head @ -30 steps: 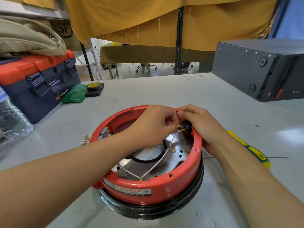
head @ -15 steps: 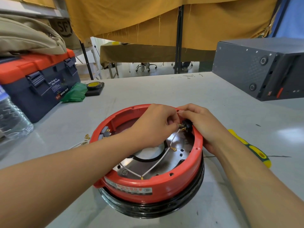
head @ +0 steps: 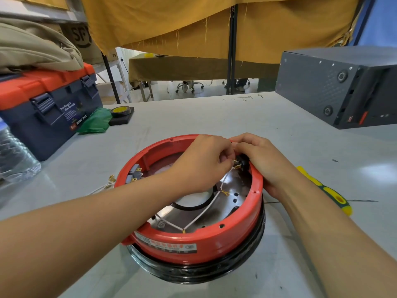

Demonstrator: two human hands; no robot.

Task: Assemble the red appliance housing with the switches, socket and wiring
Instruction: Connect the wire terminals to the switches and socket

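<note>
Red housing point(head: 193, 237) lies open side up, seemingly level

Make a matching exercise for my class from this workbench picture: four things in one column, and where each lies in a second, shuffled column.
Things
1. screwdriver
2. toolbox
3. tape roll
4. grey switches

Places
A. inside the left wall of the red housing
B. on the table right of the housing, partly behind the right forearm
C. far left of the table, under a beige bag
D. on a black block beside the green cloth

Pairs: 1-B, 2-C, 3-D, 4-A
</note>
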